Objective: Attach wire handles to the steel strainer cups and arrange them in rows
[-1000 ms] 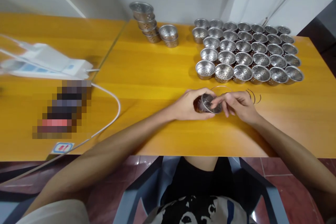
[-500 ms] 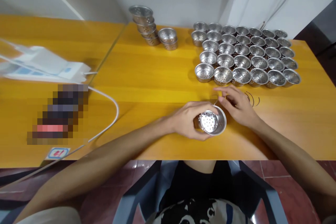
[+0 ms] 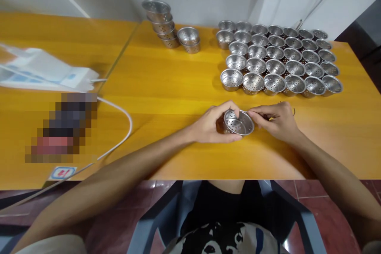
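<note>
A small perforated metal cup [image 3: 241, 126] is tilted in my left hand [image 3: 212, 124], whose thumb and fingers wrap around its left side, one fingertip over the rim. Close against the cup's far right rim, my right hand [image 3: 275, 119] is closed in a pinch. A thin wire [image 3: 244, 111] runs along the rim into that pinch; its full shape is hidden. Partly covered by my right hand, another thin curved wire [image 3: 294, 111] lies on the table.
Rows of similar perforated cups [image 3: 274, 83] stand beyond my hands. A tall cup stack [image 3: 163, 27] and a shorter one [image 3: 190, 41] are at the back left. A white power strip [image 3: 80, 79], its cable [image 3: 131, 123] and a blurred-out object [image 3: 65, 127] lie left on the yellow table [image 3: 166, 95].
The cup has moved slightly away from me and tilted. My right hand, earlier apart from the cup with fingers spread, has come down to its rim and closed in a pinch.
</note>
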`<state>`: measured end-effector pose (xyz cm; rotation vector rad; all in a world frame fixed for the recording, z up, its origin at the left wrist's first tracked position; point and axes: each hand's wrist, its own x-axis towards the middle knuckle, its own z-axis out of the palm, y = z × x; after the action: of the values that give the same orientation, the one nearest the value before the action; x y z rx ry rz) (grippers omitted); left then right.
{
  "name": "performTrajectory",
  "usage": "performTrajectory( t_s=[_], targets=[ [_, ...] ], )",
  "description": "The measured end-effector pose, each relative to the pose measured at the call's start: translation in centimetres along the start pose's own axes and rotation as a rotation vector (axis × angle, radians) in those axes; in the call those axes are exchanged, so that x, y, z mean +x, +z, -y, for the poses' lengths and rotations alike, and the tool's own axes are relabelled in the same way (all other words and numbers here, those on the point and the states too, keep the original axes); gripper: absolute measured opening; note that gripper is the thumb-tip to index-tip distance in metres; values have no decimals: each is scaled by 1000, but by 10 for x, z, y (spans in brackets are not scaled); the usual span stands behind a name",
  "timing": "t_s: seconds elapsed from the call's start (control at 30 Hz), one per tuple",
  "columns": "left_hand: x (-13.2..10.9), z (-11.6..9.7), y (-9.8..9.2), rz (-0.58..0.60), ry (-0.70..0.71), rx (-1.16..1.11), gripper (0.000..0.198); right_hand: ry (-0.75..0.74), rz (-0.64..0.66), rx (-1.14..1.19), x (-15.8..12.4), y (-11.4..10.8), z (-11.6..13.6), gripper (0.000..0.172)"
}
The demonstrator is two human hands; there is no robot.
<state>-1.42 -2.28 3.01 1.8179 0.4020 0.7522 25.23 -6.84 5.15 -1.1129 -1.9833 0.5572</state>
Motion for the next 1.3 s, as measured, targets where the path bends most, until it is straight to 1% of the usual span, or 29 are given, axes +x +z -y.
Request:
performTrajectory(
  t_s=[0.1,0.2,0.27,0.33,0.43,0.53,0.6,0.73,0.83,1.03,1.17,1.23,1.3],
  targets=[
    [0,2,1,18,-3,41,52,-20,-71,-43,1,4,3,34],
    [-1,4,2,0,4,83,63,-19,-96,-36,2,2,3,36],
    [-1,6,3,-27,0,33,68,-5,-99,-26,1,0,2,34],
    [-2,7,3,-35,-37,-29,70,-10,-93,-48,0,-2,2,31],
    [-2,7,6,-28,-90,-64,75,-76,-89,-120,-1,1,3,30],
    [-2,7,9,-11,-89,-89,81,-157,-114,-133,-2,7,2,28],
    [-1,7,10,-12,-96,-101,83,-175,-99,-120,-2,10,0,27],
    [-1,9,9,-16,-112,-86,79,-161,-63,-189,-4,11,-4,27],
    [0,9,7,-33,-75,-7,73,-166,-45,-226,-6,10,-5,28],
    [3,5,7,-67,9,117,63,-217,-84,-238,-5,7,-4,28],
    [4,0,7,-44,-28,172,56,-223,-101,-246,-4,9,0,30],
    [4,-2,7,-41,-57,184,54,-178,-118,-209,-5,12,3,25],
    [4,-3,8,-51,-81,185,53,-63,-112,-97,-7,13,6,20]
  ],
)
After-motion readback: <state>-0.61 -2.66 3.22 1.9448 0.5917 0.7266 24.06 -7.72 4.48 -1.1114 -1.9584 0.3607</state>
